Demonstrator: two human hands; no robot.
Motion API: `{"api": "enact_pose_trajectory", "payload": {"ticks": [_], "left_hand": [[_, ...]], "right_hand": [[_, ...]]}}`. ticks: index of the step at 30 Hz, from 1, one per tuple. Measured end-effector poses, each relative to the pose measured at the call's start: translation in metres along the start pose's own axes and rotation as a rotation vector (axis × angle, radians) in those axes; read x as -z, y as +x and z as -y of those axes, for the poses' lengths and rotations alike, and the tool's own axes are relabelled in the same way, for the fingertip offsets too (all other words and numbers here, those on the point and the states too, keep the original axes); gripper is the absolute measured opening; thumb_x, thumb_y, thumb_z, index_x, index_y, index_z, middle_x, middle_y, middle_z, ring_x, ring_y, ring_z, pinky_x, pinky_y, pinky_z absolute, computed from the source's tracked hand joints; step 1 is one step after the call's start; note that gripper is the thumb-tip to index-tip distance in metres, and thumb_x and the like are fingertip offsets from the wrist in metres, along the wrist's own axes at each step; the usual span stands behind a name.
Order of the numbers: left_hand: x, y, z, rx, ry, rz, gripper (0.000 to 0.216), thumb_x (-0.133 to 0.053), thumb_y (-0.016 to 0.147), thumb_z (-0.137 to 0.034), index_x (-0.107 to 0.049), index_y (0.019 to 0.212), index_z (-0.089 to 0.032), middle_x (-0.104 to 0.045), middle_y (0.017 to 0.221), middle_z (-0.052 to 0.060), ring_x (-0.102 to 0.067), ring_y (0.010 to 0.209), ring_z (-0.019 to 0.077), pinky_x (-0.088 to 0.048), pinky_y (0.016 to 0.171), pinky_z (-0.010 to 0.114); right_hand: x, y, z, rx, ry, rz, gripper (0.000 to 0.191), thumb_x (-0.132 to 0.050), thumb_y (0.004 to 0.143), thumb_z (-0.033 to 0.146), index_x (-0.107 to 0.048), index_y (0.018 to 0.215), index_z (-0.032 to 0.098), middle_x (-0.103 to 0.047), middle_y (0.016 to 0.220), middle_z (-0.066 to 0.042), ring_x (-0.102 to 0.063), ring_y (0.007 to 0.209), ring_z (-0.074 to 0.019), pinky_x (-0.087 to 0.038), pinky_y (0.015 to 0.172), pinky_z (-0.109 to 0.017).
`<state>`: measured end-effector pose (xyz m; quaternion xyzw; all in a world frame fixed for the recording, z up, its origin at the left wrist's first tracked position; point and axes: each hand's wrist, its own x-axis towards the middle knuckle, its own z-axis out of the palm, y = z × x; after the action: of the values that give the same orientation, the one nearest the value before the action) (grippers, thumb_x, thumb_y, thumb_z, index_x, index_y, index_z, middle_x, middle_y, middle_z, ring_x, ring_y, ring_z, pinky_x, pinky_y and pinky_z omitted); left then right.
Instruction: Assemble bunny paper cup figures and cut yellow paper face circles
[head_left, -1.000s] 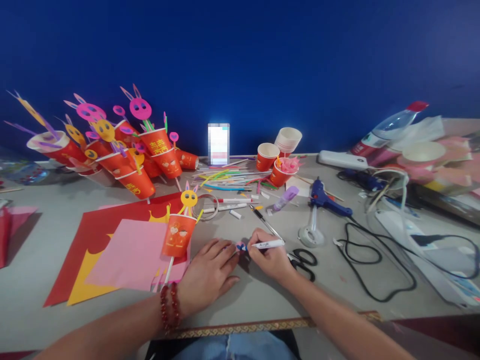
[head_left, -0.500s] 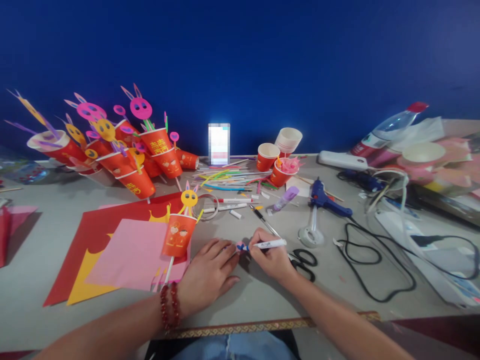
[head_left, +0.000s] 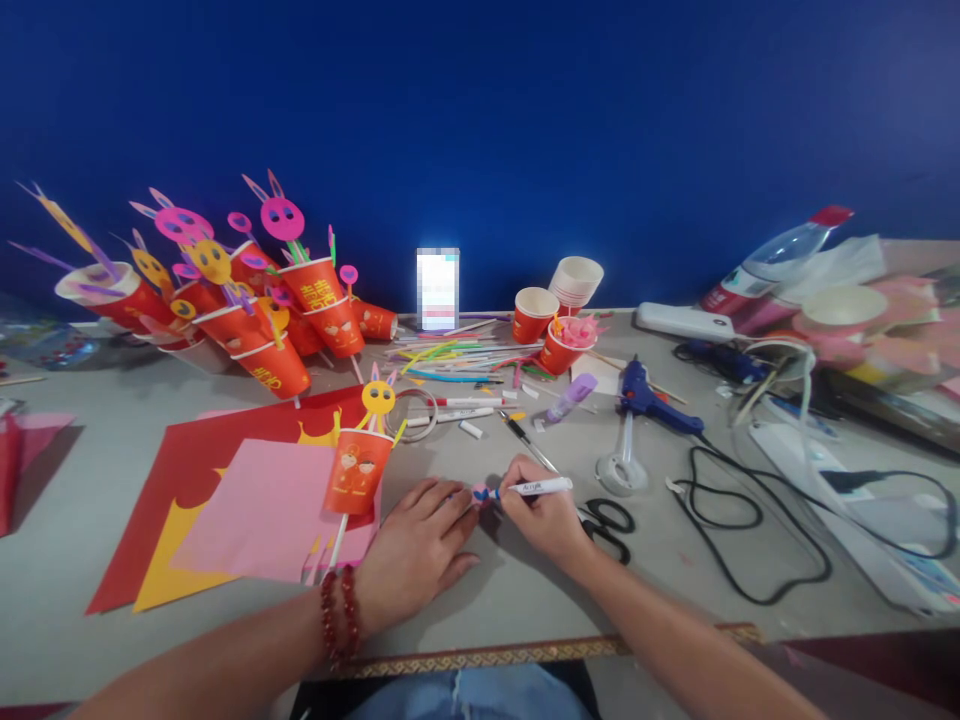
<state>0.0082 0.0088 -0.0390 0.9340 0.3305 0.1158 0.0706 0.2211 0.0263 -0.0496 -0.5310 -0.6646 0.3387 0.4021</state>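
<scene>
My right hand [head_left: 547, 515] is closed round a white acrylic marker [head_left: 538, 488], whose blue tip touches a small round pink paper piece [head_left: 480, 493]. Blue marks show on that piece. My left hand [head_left: 424, 540] lies flat on the table, fingers stretched out, with its fingertips at the piece's left edge; what is under them is hidden. Just left of it, a red paper cup [head_left: 358, 472] on a white stick carries a yellow rabbit face [head_left: 378, 397]. Black-handled scissors [head_left: 609, 520] rest partly behind my right hand.
Red, yellow and pink paper sheets [head_left: 255, 505] lie at left, below several decorated cups [head_left: 330, 325]. Pipe cleaners [head_left: 450, 355], a capless pen [head_left: 525, 440], a glue stick [head_left: 571, 397], tape [head_left: 622, 474] and a blue glue gun [head_left: 656, 402] are farther back. Cables [head_left: 757, 597] run across the right.
The marker tip has shifted very slightly right on the pink piece, showing more of the blue marks. My left hand stays in place.
</scene>
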Motion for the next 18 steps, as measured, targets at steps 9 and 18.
{"api": "enact_pose_trajectory", "payload": {"ticks": [9, 18], "left_hand": [[0.0009, -0.0005, -0.0010, 0.003, -0.004, 0.010, 0.043, -0.054, 0.096, -0.043, -0.056, 0.130, -0.016, -0.062, 0.132, 0.008, -0.049, 0.126, 0.0269, -0.036, 0.111, 0.046], [0.0006, -0.0011, -0.0004, 0.002, -0.002, 0.003, 0.043, -0.055, 0.095, -0.042, -0.056, 0.130, -0.016, -0.062, 0.132, 0.008, -0.050, 0.126, 0.0265, -0.037, 0.110, 0.046]], "right_hand": [[0.0008, 0.0002, 0.0011, 0.003, 0.023, -0.029, 0.014, -0.053, 0.076, 0.017, -0.050, 0.063, 0.022, -0.051, 0.056, 0.004, -0.045, 0.052, -0.0127, -0.034, 0.051, -0.025], [0.0004, 0.0009, 0.0009, 0.004, 0.018, -0.042, 0.014, -0.051, 0.077, 0.017, -0.050, 0.065, 0.022, -0.051, 0.057, 0.004, -0.046, 0.053, -0.0132, -0.035, 0.053, -0.025]]}}
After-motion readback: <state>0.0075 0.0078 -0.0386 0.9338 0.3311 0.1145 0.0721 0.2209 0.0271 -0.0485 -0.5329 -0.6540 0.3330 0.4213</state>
